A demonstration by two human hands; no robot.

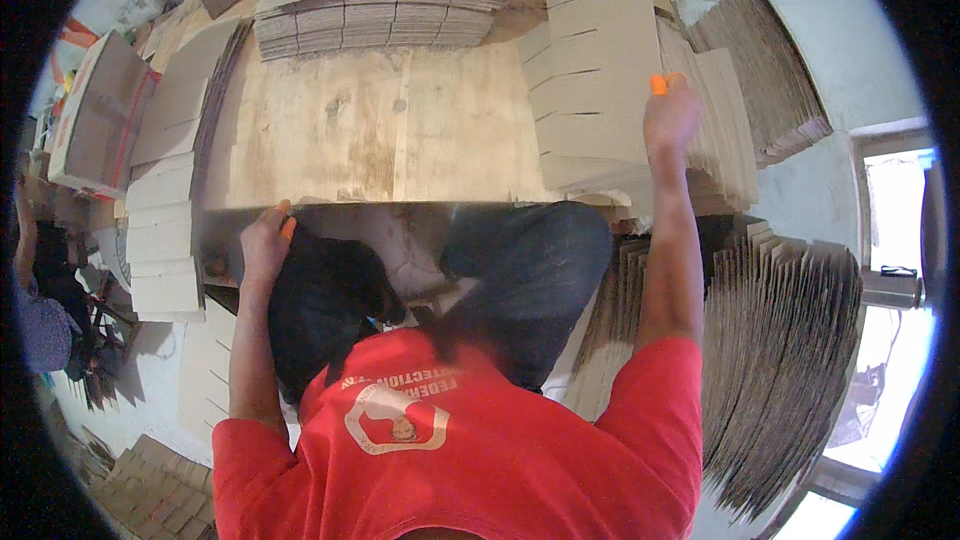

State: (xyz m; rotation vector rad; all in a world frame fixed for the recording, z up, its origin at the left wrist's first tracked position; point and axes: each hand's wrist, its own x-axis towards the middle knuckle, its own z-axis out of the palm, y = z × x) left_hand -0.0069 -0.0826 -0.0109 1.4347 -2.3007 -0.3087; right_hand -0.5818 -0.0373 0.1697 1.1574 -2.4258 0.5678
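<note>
At the right of the wooden table, my right hand (672, 122) is closed on the right edge of a slotted cardboard sheet (605, 70). An orange cover shows on one of its digits. The sheet lies on a pile of similar cardboard sheets (725, 105). My left hand (266, 246) is at the table's front edge, near the left corner, its fingers curled together with nothing visible in them. It too has orange on the fingertips.
Bundled cardboard strips (380, 15) are stacked at the back of the wooden table (400, 130). More slotted sheets (165, 200) overhang at left, beside a cardboard box (100, 115). Tall cardboard stacks (780, 350) stand at right. Part of another person (45, 330) shows at far left.
</note>
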